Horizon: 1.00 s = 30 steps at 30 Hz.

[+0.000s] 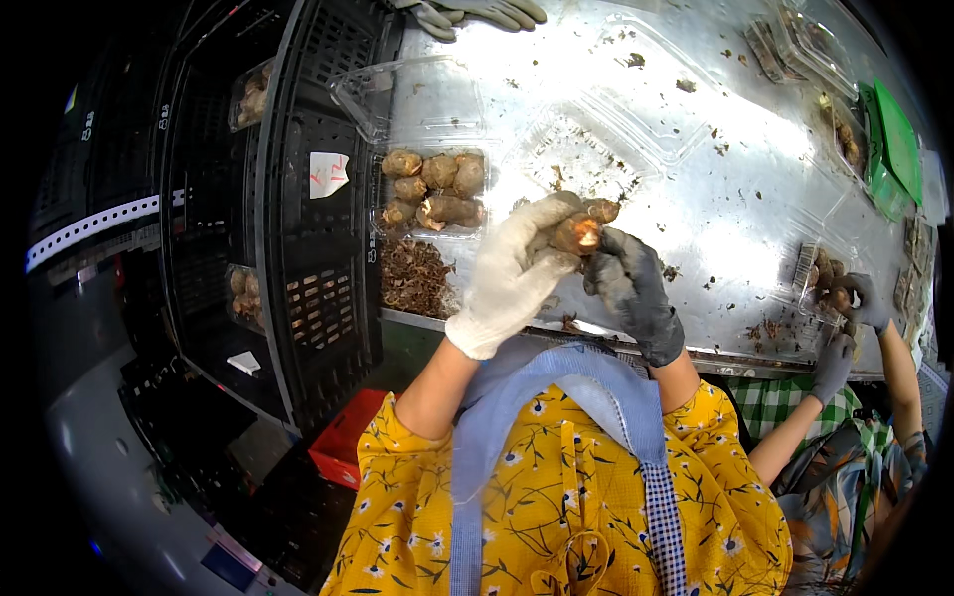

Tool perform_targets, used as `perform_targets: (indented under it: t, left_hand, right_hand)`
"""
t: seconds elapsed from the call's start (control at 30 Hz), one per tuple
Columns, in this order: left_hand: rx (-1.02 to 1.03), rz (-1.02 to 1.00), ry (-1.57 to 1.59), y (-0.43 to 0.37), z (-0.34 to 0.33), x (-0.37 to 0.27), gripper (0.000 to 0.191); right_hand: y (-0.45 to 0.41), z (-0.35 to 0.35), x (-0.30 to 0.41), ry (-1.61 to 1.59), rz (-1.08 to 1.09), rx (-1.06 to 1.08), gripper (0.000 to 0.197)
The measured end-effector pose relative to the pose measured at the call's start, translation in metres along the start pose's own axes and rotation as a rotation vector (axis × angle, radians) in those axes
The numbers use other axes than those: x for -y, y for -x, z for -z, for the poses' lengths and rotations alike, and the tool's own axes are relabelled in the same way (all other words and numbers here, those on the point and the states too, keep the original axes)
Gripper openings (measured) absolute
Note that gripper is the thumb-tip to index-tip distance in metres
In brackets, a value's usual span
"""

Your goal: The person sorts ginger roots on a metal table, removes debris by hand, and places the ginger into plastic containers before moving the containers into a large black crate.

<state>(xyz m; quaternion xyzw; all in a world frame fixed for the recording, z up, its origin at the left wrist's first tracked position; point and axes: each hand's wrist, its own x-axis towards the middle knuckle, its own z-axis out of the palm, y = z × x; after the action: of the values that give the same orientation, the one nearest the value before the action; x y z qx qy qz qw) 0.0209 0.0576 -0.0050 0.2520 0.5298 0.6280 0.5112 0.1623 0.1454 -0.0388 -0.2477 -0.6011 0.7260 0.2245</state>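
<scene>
My left hand, in a whitish knit glove, holds brown taro-like tubers; one shows a pale orange end, and another lies just behind it. My right hand, in a dark glove, is closed up against the same tubers from the right; whether its fingers grip them is unclear. To the left an open clear plastic clamshell holds several brown tubers, its lid folded back. Behind my hands, an open clear clamshell lies with soil crumbs in and around it.
Black plastic crates stand left of the metal table. Peelings lie at its near left. Grey gloves lie at the far edge. At right, a co-worker's gloved hands handle tubers by a clamshell; green trays lie beyond.
</scene>
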Motion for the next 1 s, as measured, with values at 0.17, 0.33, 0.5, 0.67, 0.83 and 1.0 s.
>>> perform_targets:
  t: [0.17,0.33,0.5,0.67,0.83,1.0]
  left_hand:
    - [0.043,0.077,0.045,0.003,0.003,0.000,0.047]
    - [0.052,0.219,0.228,0.004,0.007,-0.006,0.052]
    - [0.121,0.209,0.051,0.002,0.010,-0.001,0.051]
    - [0.156,0.240,0.283,0.002,0.008,-0.007,0.048]
    - [-0.066,0.126,0.064,-0.002,0.051,0.003,0.043]
    - [-0.442,-0.311,-1.495,-0.030,0.038,-0.024,0.045]
  right_hand:
    - [-0.001,-0.002,0.014,-0.002,-0.217,-0.007,0.027]
    - [0.005,0.011,-0.015,0.063,-0.003,0.001,0.017]
    - [-0.005,0.009,0.002,0.330,0.049,-0.007,0.006]
    - [-0.004,0.009,-0.012,0.176,0.074,-0.018,0.004]
    - [-0.010,0.026,-0.025,0.262,0.055,-0.224,0.014]
    - [0.000,0.072,-0.024,-0.019,-0.174,-0.353,0.031]
